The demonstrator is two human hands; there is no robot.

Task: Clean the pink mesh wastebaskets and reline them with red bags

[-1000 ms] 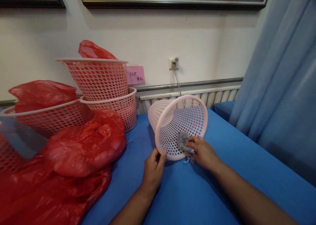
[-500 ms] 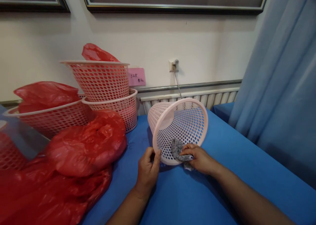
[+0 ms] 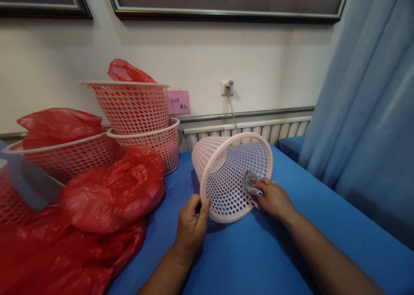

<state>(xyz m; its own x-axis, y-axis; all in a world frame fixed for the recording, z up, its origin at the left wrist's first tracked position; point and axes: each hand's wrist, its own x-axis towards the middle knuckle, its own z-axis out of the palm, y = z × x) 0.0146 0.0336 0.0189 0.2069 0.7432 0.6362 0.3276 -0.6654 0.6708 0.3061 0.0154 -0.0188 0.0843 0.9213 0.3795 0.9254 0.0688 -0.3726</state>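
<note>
A pale pink perforated basket [image 3: 210, 157] lies on its side on the blue-covered table [image 3: 233, 260], its open mouth facing me. At the lower left of its rim, my left hand [image 3: 193, 221] grips the edge with thumb and fingers. My right hand [image 3: 273, 196] is closed on a grey cloth [image 3: 250, 183] and presses it against the inner wall at the right of the mouth, near the rim. Part of the cloth hangs over the rim, and the fingertips are partly hidden by it.
Stacked pink baskets [image 3: 136, 109] with red plastic bags stand at the left. Another bag-filled basket [image 3: 67, 157] and a heap of red bags [image 3: 110, 191] lie nearer. Behind are a radiator [image 3: 281, 131] and wall socket [image 3: 227, 88]; a blue curtain [image 3: 362, 114] hangs right.
My right hand and the grey cloth have moved right and slightly up along the inside of the rim. My left hand keeps its hold; the basket has shifted only slightly.
</note>
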